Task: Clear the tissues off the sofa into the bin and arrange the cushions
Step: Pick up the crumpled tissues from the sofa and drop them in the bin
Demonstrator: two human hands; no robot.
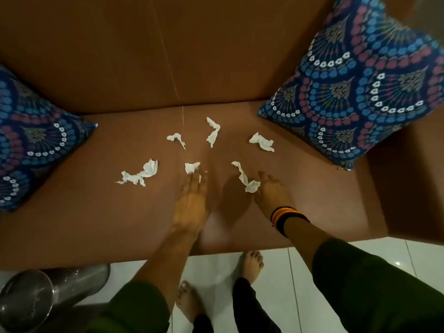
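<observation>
Six crumpled white tissues are seen scattered on the brown sofa seat (96,212), roughly mid-frame. Taken from seat centre: one at 12 o'clock (212,132), one at 11 (176,139), one at 2 (262,142), a long one at 8–9 (139,174), a small one (191,167) approx. at centre, and a twisted strip at 4 (245,179).

The left hand (191,200) is laid palm-down w/ fingers extended & open, fingertips touching the small central tissue; nothing is gripped. The right hand (272,193) is lowered beside the twisted strip, its lower end touching the hand's thumb side; whether the fingers are closed on it cannot be told. Coloured bangles (286,216) are worn on the right wrist.

One patterned blue cushion (355,87) is propped at 2 o'clock against backrest & armrest; a second (33,138) lies tilted at 9. A shiny metal bin (36,301) is set on the white tiled floor (276,284) at 7 o'clock, in front of the sofa. Bare feet (251,264) are seen between the arms.
</observation>
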